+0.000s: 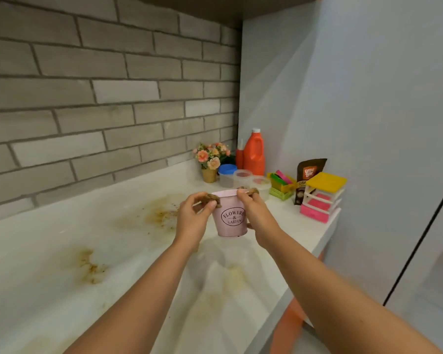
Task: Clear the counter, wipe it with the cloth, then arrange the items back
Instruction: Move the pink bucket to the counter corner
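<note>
The counter [62, 251] is a pale marbled slab that runs along a grey brick wall [87, 98]. It carries brown stains at the left [91, 268] and further back near the middle [161, 215]. Right of these, the left hand [192, 221] pinches the brown rope handle [212, 198] on the near side of a pink pot [230, 221] lettered "Flowers & Garden". The pot is upright over the counter's middle; whether its base touches the surface is unclear. The right hand [256, 215] pinches the pot's other rope handle [251, 191] at the rim. Behind, in the corner, stand a small flower pot [210, 159], a blue-lidded tub [226, 175], clear tubs [242, 176] and an orange bottle [253, 155]. Further right stand a green and yellow holder [281, 185], a brown pouch [308, 180] and a little drawer unit [322, 198].
</note>
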`<state>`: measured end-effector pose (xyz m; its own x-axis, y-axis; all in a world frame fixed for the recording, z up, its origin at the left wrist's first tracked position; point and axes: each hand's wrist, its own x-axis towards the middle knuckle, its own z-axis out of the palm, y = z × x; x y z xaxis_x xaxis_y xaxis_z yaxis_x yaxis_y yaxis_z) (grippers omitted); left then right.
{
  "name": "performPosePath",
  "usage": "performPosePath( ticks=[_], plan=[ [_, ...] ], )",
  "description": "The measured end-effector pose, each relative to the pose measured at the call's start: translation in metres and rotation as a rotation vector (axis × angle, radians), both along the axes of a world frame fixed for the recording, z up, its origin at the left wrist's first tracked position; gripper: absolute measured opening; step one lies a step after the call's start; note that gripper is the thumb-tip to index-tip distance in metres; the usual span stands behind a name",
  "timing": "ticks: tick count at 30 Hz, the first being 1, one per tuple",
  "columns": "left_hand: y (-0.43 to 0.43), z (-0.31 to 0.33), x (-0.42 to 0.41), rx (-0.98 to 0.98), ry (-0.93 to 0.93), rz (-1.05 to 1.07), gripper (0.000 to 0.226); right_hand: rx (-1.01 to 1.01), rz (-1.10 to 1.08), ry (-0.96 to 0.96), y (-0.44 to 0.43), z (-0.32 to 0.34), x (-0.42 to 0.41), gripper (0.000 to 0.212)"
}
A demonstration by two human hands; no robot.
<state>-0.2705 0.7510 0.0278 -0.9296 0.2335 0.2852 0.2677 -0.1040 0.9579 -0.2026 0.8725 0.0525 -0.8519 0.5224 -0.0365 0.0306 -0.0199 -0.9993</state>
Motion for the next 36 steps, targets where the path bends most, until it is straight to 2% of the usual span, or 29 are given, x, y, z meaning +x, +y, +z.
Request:
performPosePath(
  ticks=[4, 10, 16, 23, 32, 36],
  plan=[
    [0.05, -0.003, -0.015, 0.1, -0.135, -0.14, 0.032, 0.021, -0.098, 0.026, 0.039, -0.005, -0.008, 0.031],
    [0.109, -0.008, -0.027, 0.06, -0.357, -0.289, 0.041, 0.034, -0.188, 0.022, 0.09, -0.024, -0.016, 0.036],
    [0.16, -0.016, -0.039, 0.049, -0.47, -0.319, 0.041, 0.051, -0.174, -0.073, 0.151, -0.039, -0.035, 0.04],
    [0.209, -0.029, -0.047, 0.057, -0.52, -0.248, 0.037, 0.056, -0.118, -0.21, 0.209, -0.054, -0.056, 0.049],
    [0.236, -0.044, -0.047, 0.102, -0.509, -0.171, 0.031, 0.167, -0.038, -0.261, 0.235, -0.072, -0.062, 0.051],
    [0.241, -0.046, -0.042, 0.088, -0.507, -0.163, 0.032, 0.243, 0.004, -0.401, 0.238, -0.068, -0.059, 0.052]
  ],
)
